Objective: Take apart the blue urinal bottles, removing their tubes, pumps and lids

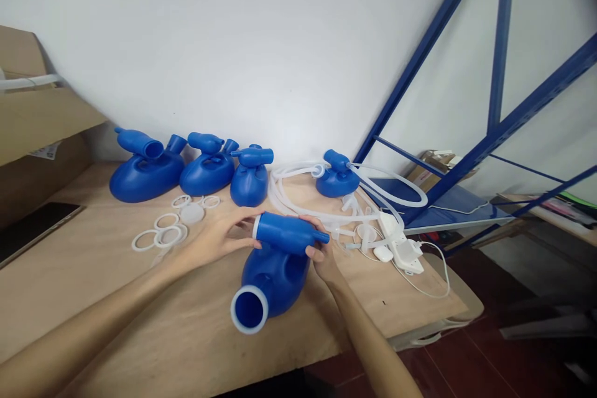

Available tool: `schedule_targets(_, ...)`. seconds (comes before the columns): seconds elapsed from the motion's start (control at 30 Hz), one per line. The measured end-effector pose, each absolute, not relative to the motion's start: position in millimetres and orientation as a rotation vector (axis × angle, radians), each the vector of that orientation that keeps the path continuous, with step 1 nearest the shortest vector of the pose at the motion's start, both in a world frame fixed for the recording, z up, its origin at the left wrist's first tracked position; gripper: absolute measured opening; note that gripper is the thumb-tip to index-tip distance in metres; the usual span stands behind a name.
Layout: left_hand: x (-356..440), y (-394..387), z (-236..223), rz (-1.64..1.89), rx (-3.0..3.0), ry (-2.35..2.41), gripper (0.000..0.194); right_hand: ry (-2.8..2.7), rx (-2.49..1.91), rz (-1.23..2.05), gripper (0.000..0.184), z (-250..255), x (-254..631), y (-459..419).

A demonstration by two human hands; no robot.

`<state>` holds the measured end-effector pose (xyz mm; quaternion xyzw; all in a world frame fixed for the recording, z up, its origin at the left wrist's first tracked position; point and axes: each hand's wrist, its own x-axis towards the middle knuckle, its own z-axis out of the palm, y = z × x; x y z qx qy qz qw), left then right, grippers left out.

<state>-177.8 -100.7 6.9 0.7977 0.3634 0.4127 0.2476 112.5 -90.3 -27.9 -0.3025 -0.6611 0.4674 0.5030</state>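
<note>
A blue plastic tube piece (pixel 286 233), wide at its left end and narrowing to a nozzle on the right, is held level between both hands. My left hand (pixel 228 237) grips the wide end, at the white ring (pixel 256 227) around its rim. Fingers of my right hand (pixel 321 255) close on the nozzle end, thumb in front. Just below the tube piece stands a blue urinal bottle (pixel 280 289), its mouth facing me with a white ring (pixel 233 312) around it. Whether tube piece and bottle touch is hidden.
Several blue bottles with tube pieces on top (pixel 147 177) line the wall. White rings (pixel 144 241) lie left of my left hand. Coiled clear hose (pixel 280 196), a power strip (pixel 401 245) and cables lie right. A phone (pixel 37 227) is far left; a blue metal rack (pixel 438 217) stands right.
</note>
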Motion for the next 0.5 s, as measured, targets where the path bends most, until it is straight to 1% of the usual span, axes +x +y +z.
schedule_targets(0.07, -182.5, -101.3, 1.8, 1.218, 2.473, 0.944, 0.06, -1.538, -0.734, 1.167, 0.077, -28.7, 108.2, -90.0)
schedule_targets(0.13, -188.0, -100.0, -0.3, 1.303, 2.78, 0.818, 0.062, -1.503, -0.748, 1.246, 0.078, -28.4, 103.7, -90.5)
schedule_targets(0.2, -189.5, -98.0, 4.0, 1.32, 2.974, 0.67, 0.063, -1.471, -0.75, 1.332, 0.078, -27.2, 98.3, -92.2)
schedule_targets(0.27, -182.9, -96.3, 16.1, 1.184, 3.027, 0.456, 0.06, -1.44, -0.728, 1.382, 0.074, -25.4, 91.0, -95.5)
schedule_targets(0.33, -168.4, -95.1, 34.1, 0.974, 3.001, 0.13, 0.059, -1.411, -0.686, 1.39, 0.067, -22.8, 81.8, -99.7)
schedule_targets(0.4, -151.1, -93.6, 52.6, 0.805, 2.92, -0.212, 0.06, -1.392, -0.665, 1.387, 0.064, -20.2, 73.0, -103.5)
schedule_targets(0.43, -143.5, -92.3, 59.9, 0.75, 2.861, -0.319, 0.06, -1.388, -0.671, 1.382, 0.066, -19.1, 69.5, -104.7)
schedule_targets(0.5, -133.7, -87.9, 67.5, 0.65, 2.737, -0.356, 0.062, -1.404, -0.692, 1.356, 0.08, -18.8, 65.8, -105.4)
